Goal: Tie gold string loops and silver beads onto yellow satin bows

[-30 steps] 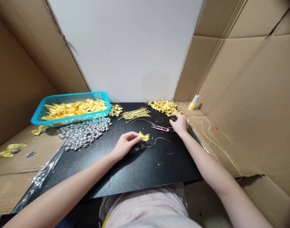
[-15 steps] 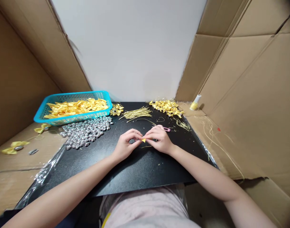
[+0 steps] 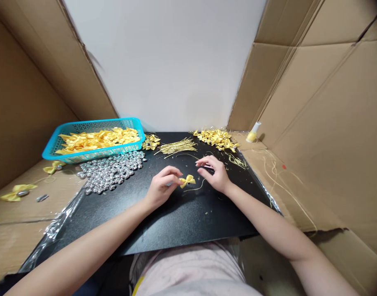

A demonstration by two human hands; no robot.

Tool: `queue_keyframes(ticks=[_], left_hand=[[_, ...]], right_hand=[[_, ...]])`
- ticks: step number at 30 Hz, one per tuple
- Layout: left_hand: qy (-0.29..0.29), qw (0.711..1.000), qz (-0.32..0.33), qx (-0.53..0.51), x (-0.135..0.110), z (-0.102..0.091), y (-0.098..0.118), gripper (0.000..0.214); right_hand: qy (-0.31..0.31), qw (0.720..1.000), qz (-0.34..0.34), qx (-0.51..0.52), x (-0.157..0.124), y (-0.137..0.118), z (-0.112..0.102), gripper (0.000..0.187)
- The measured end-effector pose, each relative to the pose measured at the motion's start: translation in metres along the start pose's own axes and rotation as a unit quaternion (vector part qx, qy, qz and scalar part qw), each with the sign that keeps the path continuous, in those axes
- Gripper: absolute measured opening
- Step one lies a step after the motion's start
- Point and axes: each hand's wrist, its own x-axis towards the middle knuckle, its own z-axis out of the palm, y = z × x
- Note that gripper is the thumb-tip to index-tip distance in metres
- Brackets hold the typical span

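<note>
Pinched at one wing between the thumb and fingers of my left hand (image 3: 164, 184) is a small yellow ribbon bow (image 3: 187, 181), held just above the black tabletop (image 3: 163, 230). My right hand (image 3: 216, 174) is apart from the bow, on its right, thumb and fingers spread. A pink-handled tool (image 3: 209, 166) lies under those fingers, mostly covered. A thin yellow cord (image 3: 194, 189) curves on the table below the bow; whether it joins the bow I cannot tell.
A blue basket (image 3: 46, 152) of yellow bows stands back left, with silver beads (image 3: 111, 172) before it. Cut yellow cords (image 3: 177, 146) lie behind my hands. More bows (image 3: 217, 139) are piled back right, near a thread spool (image 3: 253, 132). Cardboard walls (image 3: 330, 123) flank the table.
My right hand has let go of the bow and moved right, its fingers spreading. The bow, mostly hidden before, now shows fully in my left hand.
</note>
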Motion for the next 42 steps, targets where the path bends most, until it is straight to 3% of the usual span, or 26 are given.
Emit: queue_keyframes(ticks=[2, 4, 9, 12, 16, 21, 30, 34, 38, 42], left_hand=[[-0.01, 1.0, -0.013, -0.002, 0.001, 0.0, 0.001, 0.022], [-0.015, 0.999, -0.032, -0.007, 0.001, 0.001, 0.002, 0.019], [-0.001, 0.979, -0.146, -0.139, 0.001, 0.005, 0.009, 0.014], [-0.03, 0.958, -0.219, -0.184, 0.001, 0.008, 0.012, 0.022], [-0.077, 0.955, -0.236, -0.161, 0.003, 0.009, 0.013, 0.027], [-0.042, 0.96, -0.229, -0.155, 0.003, 0.008, 0.01, 0.032], [0.02, 0.973, -0.186, -0.135, 0.002, 0.013, 0.017, 0.034], [0.02, 0.976, -0.178, -0.122, 0.002, 0.012, 0.016, 0.034], [0.009, 0.979, -0.183, -0.092, 0.001, 0.011, 0.013, 0.033], [-0.001, 0.975, -0.198, -0.101, 0.001, 0.012, 0.013, 0.033]], right_hand=[[-0.079, 0.995, 0.023, 0.05, -0.003, -0.004, 0.008, 0.023], [-0.114, 0.988, 0.055, 0.086, -0.007, -0.006, 0.017, 0.018], [-0.082, 0.969, 0.157, 0.174, -0.01, -0.007, 0.03, 0.019], [-0.086, 0.954, 0.186, 0.217, -0.011, -0.007, 0.031, 0.023], [-0.089, 0.944, 0.204, 0.245, -0.011, -0.009, 0.032, 0.028], [-0.049, 0.948, 0.217, 0.229, -0.013, -0.012, 0.035, 0.03], [0.022, 0.979, 0.152, 0.137, -0.017, -0.02, 0.039, 0.03], [0.015, 0.988, 0.111, 0.104, -0.016, -0.02, 0.037, 0.026], [0.051, 0.998, -0.023, -0.004, -0.015, -0.02, 0.03, 0.006], [0.065, 0.98, -0.144, -0.118, -0.015, -0.019, 0.026, 0.007]])
